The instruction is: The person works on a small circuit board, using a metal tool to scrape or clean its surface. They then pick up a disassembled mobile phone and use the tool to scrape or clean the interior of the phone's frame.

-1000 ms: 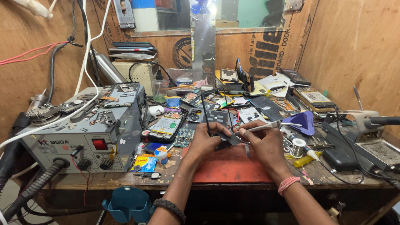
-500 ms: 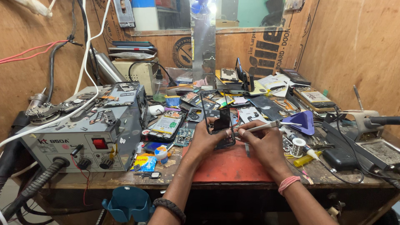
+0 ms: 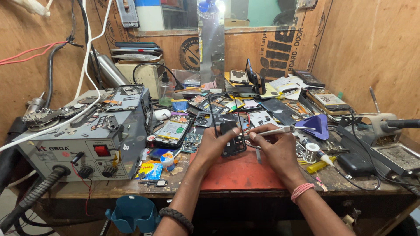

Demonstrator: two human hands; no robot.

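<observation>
Two hands meet over the red mat [image 3: 245, 175]: the left hand [image 3: 214, 146] clasps an opened phone [image 3: 232, 139], the right hand [image 3: 275, 146] pinches a pale tool [image 3: 273, 131] just beside it, seemingly mid-probing, needing steadiness.

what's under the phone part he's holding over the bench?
Under the dark phone part, held in the left hand, lies the red mat on the wooden bench. The hands cover the mat's far edge, so anything lying there can't be seen.
</observation>
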